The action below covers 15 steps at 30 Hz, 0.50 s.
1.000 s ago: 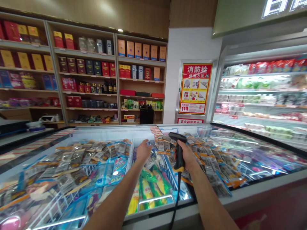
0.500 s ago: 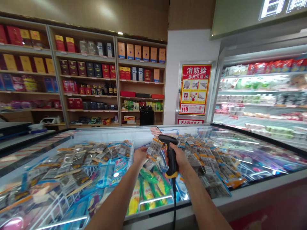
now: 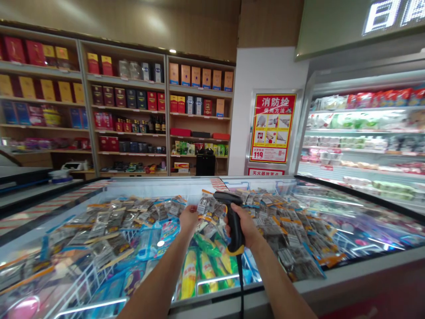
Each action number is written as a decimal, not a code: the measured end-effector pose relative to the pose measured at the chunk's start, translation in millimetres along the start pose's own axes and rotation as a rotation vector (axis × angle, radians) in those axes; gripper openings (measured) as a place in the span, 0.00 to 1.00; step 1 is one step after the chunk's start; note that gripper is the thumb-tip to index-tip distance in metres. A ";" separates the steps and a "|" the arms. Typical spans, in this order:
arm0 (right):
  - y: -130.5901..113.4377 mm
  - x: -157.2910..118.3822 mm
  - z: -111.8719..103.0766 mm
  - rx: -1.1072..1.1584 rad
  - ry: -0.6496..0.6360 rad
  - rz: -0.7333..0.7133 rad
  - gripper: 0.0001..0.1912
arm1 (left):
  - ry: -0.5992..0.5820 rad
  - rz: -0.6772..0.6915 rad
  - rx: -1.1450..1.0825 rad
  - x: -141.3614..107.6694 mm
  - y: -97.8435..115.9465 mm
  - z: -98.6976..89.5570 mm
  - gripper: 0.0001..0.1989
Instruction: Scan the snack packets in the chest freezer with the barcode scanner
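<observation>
My right hand (image 3: 246, 225) is wrapped round the handle of a black and yellow barcode scanner (image 3: 235, 228), whose head points left and whose cable hangs down. My left hand (image 3: 188, 220) pinches the edge of a clear packet (image 3: 206, 204) with orange trim and a printed label. That packet is just left of the scanner's head, above the freezer. Below the hands lie green and yellow corn-printed bags (image 3: 206, 266). Similar clear packets are heaped to the left (image 3: 113, 219) and to the right (image 3: 292, 226).
The chest freezer (image 3: 159, 181) has a raised rim and glossy glass, with white wire baskets (image 3: 83, 283) inside. Blue packages (image 3: 149, 241) lie left of centre. Shelves of boxes (image 3: 133, 97) line the back wall, beside a red poster (image 3: 272, 128) and a lit fridge (image 3: 365, 133).
My left hand has moved left with the clear packet. The scanner in my right hand has shifted slightly left and down. The background has slid a little to the right in view.
</observation>
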State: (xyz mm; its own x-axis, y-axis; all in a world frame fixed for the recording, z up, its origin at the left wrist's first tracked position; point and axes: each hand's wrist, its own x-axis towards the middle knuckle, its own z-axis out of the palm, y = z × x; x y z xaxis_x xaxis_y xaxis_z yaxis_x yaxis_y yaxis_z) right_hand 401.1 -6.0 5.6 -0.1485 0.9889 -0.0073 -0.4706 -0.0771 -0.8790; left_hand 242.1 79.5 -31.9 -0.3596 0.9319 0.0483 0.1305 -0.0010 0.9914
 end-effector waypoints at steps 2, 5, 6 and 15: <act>0.2 -0.6 0.1 -0.008 -0.009 -0.004 0.16 | 0.010 0.014 -0.002 1.2 -0.6 0.7 0.10; -1.0 -2.2 -0.1 -0.010 -0.014 -0.010 0.16 | 0.010 0.028 -0.016 2.9 -1.4 1.7 0.10; -1.7 -2.9 0.0 -0.010 -0.013 -0.012 0.15 | 0.007 0.031 -0.021 3.4 -1.7 2.1 0.10; -8.2 -4.2 -1.4 0.046 0.031 0.013 0.14 | 0.210 0.126 0.275 25.3 -8.6 -25.9 0.10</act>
State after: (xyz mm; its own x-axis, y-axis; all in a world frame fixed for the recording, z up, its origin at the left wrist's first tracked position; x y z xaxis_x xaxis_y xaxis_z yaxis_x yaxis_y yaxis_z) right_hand 406.8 -9.3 12.2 -0.1275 0.9913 -0.0338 -0.5087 -0.0946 -0.8557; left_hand 208.0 93.6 -36.0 -0.5026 0.8360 0.2202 0.4188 0.0126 0.9080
